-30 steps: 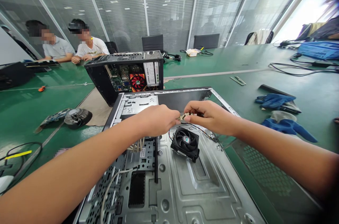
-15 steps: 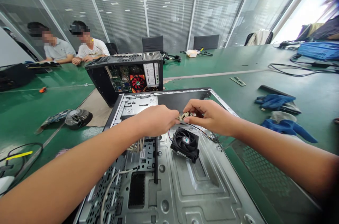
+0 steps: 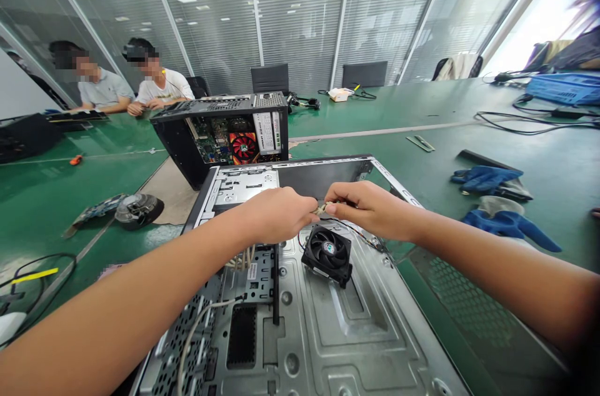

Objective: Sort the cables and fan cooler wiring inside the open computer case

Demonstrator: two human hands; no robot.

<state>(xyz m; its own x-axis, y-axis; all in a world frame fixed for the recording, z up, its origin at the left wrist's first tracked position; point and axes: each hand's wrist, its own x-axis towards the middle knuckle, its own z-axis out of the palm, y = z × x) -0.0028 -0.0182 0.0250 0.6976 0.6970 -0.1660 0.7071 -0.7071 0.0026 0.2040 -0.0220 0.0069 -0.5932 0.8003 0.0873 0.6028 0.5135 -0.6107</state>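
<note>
The left hand (image 3: 276, 215) and right hand (image 3: 370, 208) are pinching the small pale wire plug (image 3: 321, 209) at 12 o'clock from the black square fan (image 3: 327, 253); pulling hard might be snapping its thin wires

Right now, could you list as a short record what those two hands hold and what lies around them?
Left hand: pinching the cable connector
Right hand: pinching the same connector from the other side
Below the hands: black fan lying in the open computer case
Behind: second computer case, its inside showing
Right side: blue gloves on the green table
</note>
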